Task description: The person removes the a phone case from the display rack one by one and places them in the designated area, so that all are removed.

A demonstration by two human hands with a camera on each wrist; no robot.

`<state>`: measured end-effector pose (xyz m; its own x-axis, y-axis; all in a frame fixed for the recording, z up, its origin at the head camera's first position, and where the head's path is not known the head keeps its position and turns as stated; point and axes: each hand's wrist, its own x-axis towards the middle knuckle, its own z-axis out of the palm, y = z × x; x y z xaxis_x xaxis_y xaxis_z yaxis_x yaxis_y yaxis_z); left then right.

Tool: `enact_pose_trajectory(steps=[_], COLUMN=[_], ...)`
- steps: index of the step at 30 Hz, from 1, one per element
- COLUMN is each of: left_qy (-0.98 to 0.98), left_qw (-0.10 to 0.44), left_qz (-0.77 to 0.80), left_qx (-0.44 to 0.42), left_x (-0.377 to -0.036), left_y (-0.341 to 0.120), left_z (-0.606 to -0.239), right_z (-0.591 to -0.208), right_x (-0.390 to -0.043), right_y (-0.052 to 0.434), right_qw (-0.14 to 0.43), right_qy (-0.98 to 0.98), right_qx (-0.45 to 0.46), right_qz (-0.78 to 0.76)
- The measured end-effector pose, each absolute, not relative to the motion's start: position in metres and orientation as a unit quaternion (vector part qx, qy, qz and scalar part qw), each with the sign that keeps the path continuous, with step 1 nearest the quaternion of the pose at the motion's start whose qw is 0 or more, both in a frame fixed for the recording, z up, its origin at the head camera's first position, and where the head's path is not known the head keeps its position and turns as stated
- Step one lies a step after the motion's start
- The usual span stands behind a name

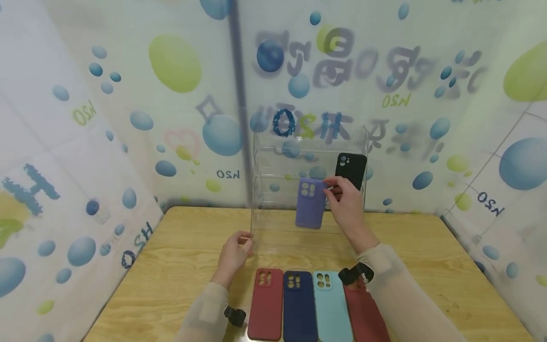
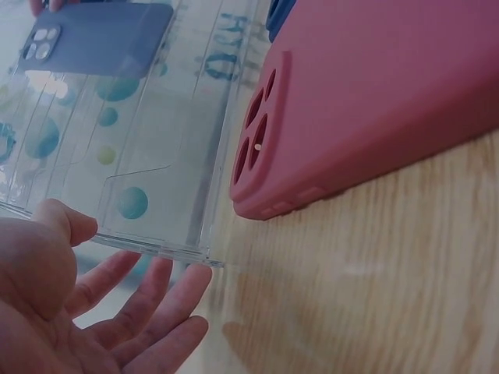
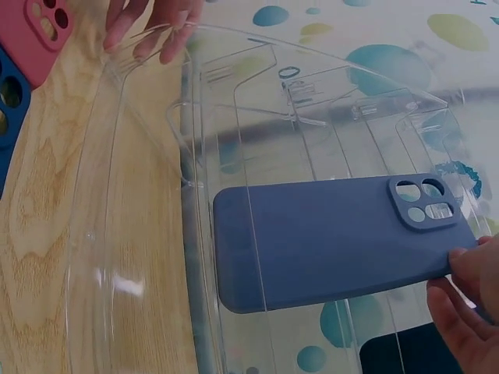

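At the rack: the clear rack (image 1: 309, 190) stands on the table (image 1: 171, 266), at its far side against the wall.
Lilac case: the case (image 1: 310, 203) sits upright in the rack's lower tier, just left of a black case (image 1: 351, 168) on a higher step.
Right hand: the right hand (image 1: 347, 202) pinches the lilac case at its top corner beside the camera holes.
Left hand: the left hand (image 1: 234, 254) rests with relaxed fingers on the rack's near left corner; it grips nothing.
Handling: I'd judge the case light, soft and bendy, with a matte skin that won't slip; the rim gives the firmest hold.
Rack handling: probably stiff, slick plastic that slides easily.
Spare cases: four more lie flat in a row near the front edge, a red one (image 1: 266, 304) leftmost.
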<state>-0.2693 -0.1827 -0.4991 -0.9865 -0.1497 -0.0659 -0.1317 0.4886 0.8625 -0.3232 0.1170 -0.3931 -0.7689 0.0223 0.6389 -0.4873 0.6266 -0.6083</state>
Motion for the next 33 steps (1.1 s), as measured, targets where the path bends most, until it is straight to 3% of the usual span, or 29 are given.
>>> enact_pose_trajectory(steps=[33], left_qy=[-0.865], left_qw=[0.008], left_qz=[-0.495], left_qx=[0.081], left_x=[-0.27], left_y=[-0.182], left_z=[-0.497], right_z=[-0.381], right_x=[-0.304], right_y=[0.129], right_qw=[0.33], right_qy=[-0.813], right_qx=[0.151], right_qz=[0.455])
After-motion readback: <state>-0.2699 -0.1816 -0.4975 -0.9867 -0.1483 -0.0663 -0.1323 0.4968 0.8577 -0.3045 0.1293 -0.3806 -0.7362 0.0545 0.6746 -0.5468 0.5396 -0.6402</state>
